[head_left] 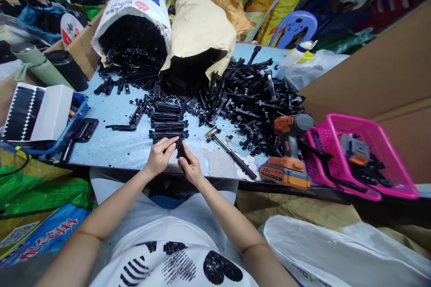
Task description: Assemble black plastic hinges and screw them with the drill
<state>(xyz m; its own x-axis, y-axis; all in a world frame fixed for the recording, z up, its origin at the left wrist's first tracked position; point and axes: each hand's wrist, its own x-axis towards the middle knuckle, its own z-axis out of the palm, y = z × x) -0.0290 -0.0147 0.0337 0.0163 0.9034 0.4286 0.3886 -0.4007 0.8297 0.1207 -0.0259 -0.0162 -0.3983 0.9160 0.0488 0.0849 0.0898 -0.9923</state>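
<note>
Near the front edge of the table, a small black plastic part [181, 148] is held between my two hands. My left hand [161, 156] pinches its upper end with the fingertips. Fingers of my right hand [191, 168] close around its lower end. Just beyond them lies a row of several black plastic parts [168, 122], side by side. To the right rests a hammer [232, 152] with a black grip, its head pointing away to the left.
Heaped black parts [249, 98] spread across the right of the table. A white sack [134, 4] and a beige sack [202, 27] lie with mouths facing me. An orange cordless drill [289, 152] stands beside a pink basket [370, 125]. A blue basket [72, 121] sits left.
</note>
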